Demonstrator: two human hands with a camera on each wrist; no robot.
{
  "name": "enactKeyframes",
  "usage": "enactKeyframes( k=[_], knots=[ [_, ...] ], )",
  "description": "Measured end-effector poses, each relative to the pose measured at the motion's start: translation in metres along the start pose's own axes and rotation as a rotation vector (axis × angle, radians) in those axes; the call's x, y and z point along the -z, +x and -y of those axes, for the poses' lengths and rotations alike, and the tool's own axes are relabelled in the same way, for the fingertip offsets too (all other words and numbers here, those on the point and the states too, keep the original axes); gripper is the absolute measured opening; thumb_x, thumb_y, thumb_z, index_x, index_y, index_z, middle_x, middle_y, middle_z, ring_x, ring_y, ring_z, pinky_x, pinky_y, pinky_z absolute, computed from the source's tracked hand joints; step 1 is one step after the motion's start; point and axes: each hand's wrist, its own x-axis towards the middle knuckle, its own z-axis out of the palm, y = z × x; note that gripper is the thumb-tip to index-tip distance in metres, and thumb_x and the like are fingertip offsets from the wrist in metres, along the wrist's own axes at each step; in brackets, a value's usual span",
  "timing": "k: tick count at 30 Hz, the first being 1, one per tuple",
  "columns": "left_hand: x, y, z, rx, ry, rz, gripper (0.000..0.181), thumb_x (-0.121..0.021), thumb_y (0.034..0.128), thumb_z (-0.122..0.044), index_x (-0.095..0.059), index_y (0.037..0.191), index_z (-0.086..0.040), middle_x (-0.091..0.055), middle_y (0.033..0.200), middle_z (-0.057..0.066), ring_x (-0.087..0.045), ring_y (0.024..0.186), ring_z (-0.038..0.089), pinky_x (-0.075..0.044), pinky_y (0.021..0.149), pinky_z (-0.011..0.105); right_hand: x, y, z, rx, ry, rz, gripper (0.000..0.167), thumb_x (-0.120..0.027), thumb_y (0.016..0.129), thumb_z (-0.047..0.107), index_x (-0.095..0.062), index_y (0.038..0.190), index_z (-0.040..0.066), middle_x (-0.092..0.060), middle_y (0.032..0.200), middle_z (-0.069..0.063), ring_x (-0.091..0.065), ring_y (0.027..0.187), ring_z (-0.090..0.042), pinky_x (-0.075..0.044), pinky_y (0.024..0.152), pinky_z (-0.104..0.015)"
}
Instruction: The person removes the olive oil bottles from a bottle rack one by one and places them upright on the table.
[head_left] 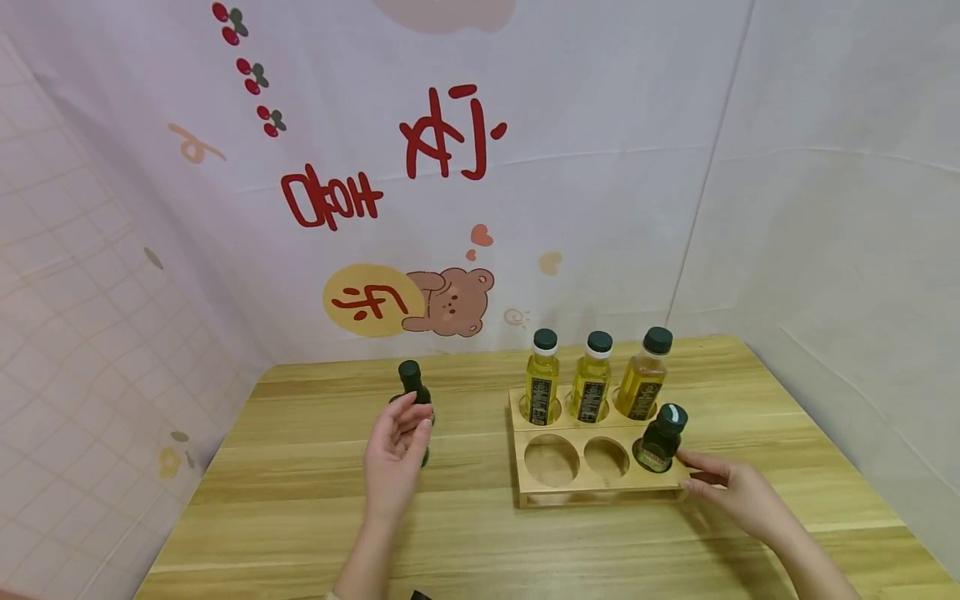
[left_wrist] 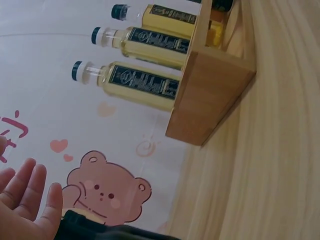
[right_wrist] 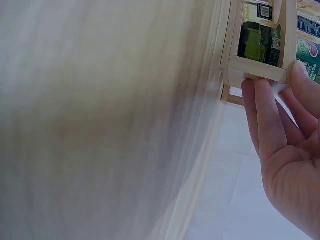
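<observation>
On the left of the table, my left hand (head_left: 395, 450) is in front of a dark green bottle (head_left: 410, 377). Its fingers are loosely bent in the head view and hold nothing; the left wrist view shows them beside dark glass (left_wrist: 100, 227). The hand hides much of that area, so I cannot tell whether a second bottle stands there. My right hand (head_left: 742, 497) grips the right end of a wooden bottle rack (head_left: 600, 492), thumb near the top edge and fingers against the side. Close to it, a dark green bottle (head_left: 660, 442) sits in the front right hole.
Three yellow oil bottles with green caps, left (head_left: 542, 379), middle (head_left: 591, 390) and right (head_left: 645, 379), fill the rack's back row. Two front holes, left (head_left: 551, 461) and middle (head_left: 606, 458), hold no bottle. A printed white cloth (head_left: 600, 167) hangs behind the wooden table (head_left: 300, 500).
</observation>
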Motion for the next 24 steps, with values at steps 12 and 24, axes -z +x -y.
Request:
enactKeyframes(
  k=[12,24],
  knots=[
    [-0.026,-0.012,0.011,0.113,0.011,0.128,0.036,-0.067,0.0943,-0.006,-0.058,0.129,-0.002,-0.068,0.111,0.012,-0.064,0.103,0.024,-0.051,0.088,0.027,0.0,0.0,0.0,0.008,0.005,-0.003,0.044,-0.076,0.088,0.017,-0.066,0.124,-0.006,-0.065,0.121,-0.025,-0.066,0.096,-0.014,-0.055,0.073,-0.025],
    [-0.066,-0.015,0.019,0.074,0.035,0.279,0.039,-0.068,0.0931,-0.005,-0.058,0.131,-0.005,-0.069,0.112,0.011,-0.065,0.103,0.027,-0.053,0.089,0.036,0.0,0.0,-0.001,0.014,0.003,-0.009,0.043,-0.076,0.088,0.017,-0.066,0.124,-0.006,-0.065,0.12,-0.025,-0.067,0.094,-0.013,-0.055,0.072,-0.025]
  ],
)
